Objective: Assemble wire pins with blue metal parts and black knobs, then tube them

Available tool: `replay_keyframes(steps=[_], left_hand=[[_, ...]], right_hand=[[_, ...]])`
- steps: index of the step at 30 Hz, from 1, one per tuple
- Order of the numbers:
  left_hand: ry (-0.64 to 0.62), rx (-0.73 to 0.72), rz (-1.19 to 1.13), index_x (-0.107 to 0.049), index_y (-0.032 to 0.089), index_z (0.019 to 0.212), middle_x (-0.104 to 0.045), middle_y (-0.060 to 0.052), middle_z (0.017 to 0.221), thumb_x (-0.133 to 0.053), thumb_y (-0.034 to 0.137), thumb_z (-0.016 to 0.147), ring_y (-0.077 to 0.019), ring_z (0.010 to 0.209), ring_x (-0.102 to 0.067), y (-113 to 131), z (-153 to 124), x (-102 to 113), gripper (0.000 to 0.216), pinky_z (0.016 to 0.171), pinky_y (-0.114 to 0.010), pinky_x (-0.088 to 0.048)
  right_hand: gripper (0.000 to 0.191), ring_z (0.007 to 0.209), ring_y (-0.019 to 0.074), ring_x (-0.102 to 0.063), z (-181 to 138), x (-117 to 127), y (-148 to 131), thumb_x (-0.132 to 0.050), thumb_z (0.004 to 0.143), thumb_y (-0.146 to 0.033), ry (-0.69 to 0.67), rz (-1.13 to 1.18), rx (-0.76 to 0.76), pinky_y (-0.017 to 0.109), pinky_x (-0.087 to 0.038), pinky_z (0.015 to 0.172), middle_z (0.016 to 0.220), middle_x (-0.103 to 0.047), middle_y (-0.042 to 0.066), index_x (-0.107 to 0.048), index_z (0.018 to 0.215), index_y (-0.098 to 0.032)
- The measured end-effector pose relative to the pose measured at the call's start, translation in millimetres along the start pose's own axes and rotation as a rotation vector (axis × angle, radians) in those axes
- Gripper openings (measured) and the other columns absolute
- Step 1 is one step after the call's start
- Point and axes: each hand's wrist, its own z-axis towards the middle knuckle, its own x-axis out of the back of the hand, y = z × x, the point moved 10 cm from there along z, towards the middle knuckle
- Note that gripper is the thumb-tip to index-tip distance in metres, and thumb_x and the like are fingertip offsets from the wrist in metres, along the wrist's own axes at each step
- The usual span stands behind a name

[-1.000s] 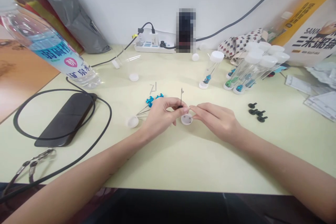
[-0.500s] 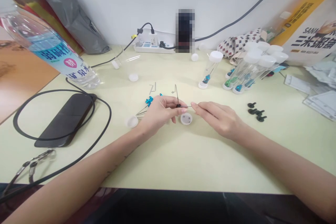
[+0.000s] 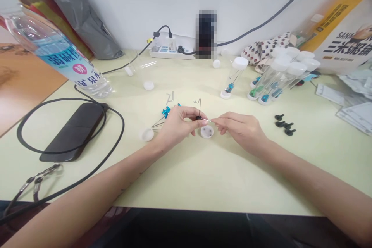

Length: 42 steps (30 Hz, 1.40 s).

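A small black part (image 3: 198,117) is pinched between the thumb and fingers of my left hand (image 3: 178,122). Out of its top rises a bent metal wire (image 3: 200,107). My right hand (image 3: 241,128) grips the end of a thin metal rod (image 3: 207,120), which reaches sideways to the black part; its far tip is hidden by my left fingers. Just below lies a white round cap (image 3: 207,132) with small dark spots inside. Beside my left wrist, blue metal pieces (image 3: 166,112) on thin rods lie by another white cap (image 3: 147,134).
L-shaped hex keys (image 3: 170,97) lie behind my left hand. Several black knob-like parts (image 3: 285,124) are at right. Capped clear tubes (image 3: 235,77) stand at the back right, an open tube (image 3: 147,75) at back left. A water bottle (image 3: 66,60), phone (image 3: 74,133) and looped cable (image 3: 120,139) occupy the left.
The bent wire has swung to stand more upright, leaning slightly right. My right fingers have curled and rolled around the rod, which now slants slightly downward to the right.
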Motion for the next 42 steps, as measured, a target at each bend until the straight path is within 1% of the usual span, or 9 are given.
replay_keyframes(steps=[5, 8, 13, 17, 20, 28, 37, 40, 42], left_hand=[[0.0, -0.005, -0.013, -0.068, 0.014, 0.076, -0.062, -0.001, 0.069, -0.067, 0.033, 0.075, -0.0061, 0.048, -0.049, 2, -1, -1, 0.019, 0.045, -0.017, -0.045], [-0.012, 0.012, -0.085, -0.068, 0.014, 0.075, -0.06, 0.0, 0.066, -0.067, 0.03, 0.076, -0.0057, 0.047, -0.047, -1, -1, -1, 0.017, 0.045, -0.017, -0.043], [-0.051, 0.097, -0.212, -0.067, 0.013, 0.076, -0.06, 0.0, 0.064, -0.069, 0.03, 0.074, -0.0062, 0.048, -0.048, -12, 0, -4, 0.017, 0.047, -0.018, -0.041], [-0.108, 0.14, -0.278, -0.067, 0.014, 0.076, -0.061, 0.0, 0.064, -0.068, 0.031, 0.075, -0.0052, 0.047, -0.047, -20, 0, -11, 0.017, 0.047, -0.018, -0.04], [-0.138, 0.157, -0.281, -0.068, 0.015, 0.08, -0.064, -0.001, 0.068, -0.07, 0.032, 0.073, -0.0053, 0.048, -0.047, -24, 0, -16, 0.019, 0.047, -0.018, -0.04], [-0.135, 0.123, -0.232, -0.068, 0.014, 0.086, -0.065, -0.003, 0.074, -0.07, 0.031, 0.073, -0.0075, 0.053, -0.05, -20, -1, -16, 0.021, 0.049, -0.019, -0.042], [-0.062, 0.003, -0.035, -0.07, 0.013, 0.082, -0.064, -0.003, 0.071, -0.066, 0.029, 0.076, -0.0082, 0.054, -0.052, 1, -3, -9, 0.017, 0.048, -0.018, -0.045], [-0.039, -0.025, -0.024, -0.069, 0.012, 0.08, -0.063, -0.003, 0.072, -0.065, 0.028, 0.077, -0.0085, 0.055, -0.052, 6, -5, -8, 0.017, 0.048, -0.017, -0.047], [-0.026, -0.014, -0.033, -0.069, 0.012, 0.079, -0.062, -0.002, 0.069, -0.066, 0.029, 0.077, -0.0073, 0.052, -0.05, 5, -5, -7, 0.017, 0.046, -0.016, -0.046]], right_hand=[[0.028, 0.059, 0.0063, -0.057, 0, 1, 7, -0.037, 0.093, -0.008, 0.05, 0.065, -0.084, 0.019, -0.052, 0.057, 0.079, -0.062, 0.003, -0.061, 0.103, -0.015], [0.025, 0.065, 0.0073, -0.059, -2, -1, 0, -0.041, 0.092, -0.008, 0.044, -0.109, -0.009, 0.018, -0.05, 0.057, 0.082, -0.062, 0.003, -0.059, 0.107, -0.015], [0.018, 0.072, 0.011, -0.061, -3, 2, -16, -0.051, 0.09, -0.012, 0.068, -0.54, 0.153, 0.022, -0.047, 0.055, 0.1, -0.064, 0.008, -0.059, 0.106, -0.015], [0.012, 0.078, 0.016, -0.063, -1, 8, -34, -0.054, 0.087, -0.009, 0.09, -0.6, 0.307, 0.027, -0.051, 0.064, 0.094, -0.066, 0.01, -0.06, 0.097, -0.011], [0.013, 0.079, 0.0164, -0.064, 0, 10, -37, -0.052, 0.087, -0.006, 0.086, -0.603, 0.322, 0.026, -0.051, 0.064, 0.088, -0.067, 0.009, -0.061, 0.095, -0.011], [0.018, 0.068, 0.0101, -0.059, -4, 9, -17, -0.05, 0.087, -0.005, 0.105, -0.495, 0.157, 0.021, -0.044, 0.055, 0.084, -0.067, 0.004, -0.062, 0.097, -0.013], [0.013, 0.057, 0.0074, -0.055, 2, 3, 15, -0.054, 0.089, -0.015, 0.047, 0.145, -0.257, 0.019, -0.042, 0.054, 0.068, -0.062, 0.0, -0.067, 0.086, -0.015], [0.013, 0.055, 0.006, -0.054, 1, -2, 20, -0.056, 0.088, -0.015, 0.022, 0.236, -0.33, 0.017, -0.041, 0.052, 0.065, -0.061, -0.002, -0.068, 0.083, -0.016], [0.011, 0.057, 0.0064, -0.055, 1, -1, 20, -0.057, 0.088, -0.017, 0.046, 0.194, -0.304, 0.018, -0.041, 0.053, 0.067, -0.062, -0.001, -0.068, 0.086, -0.016]])
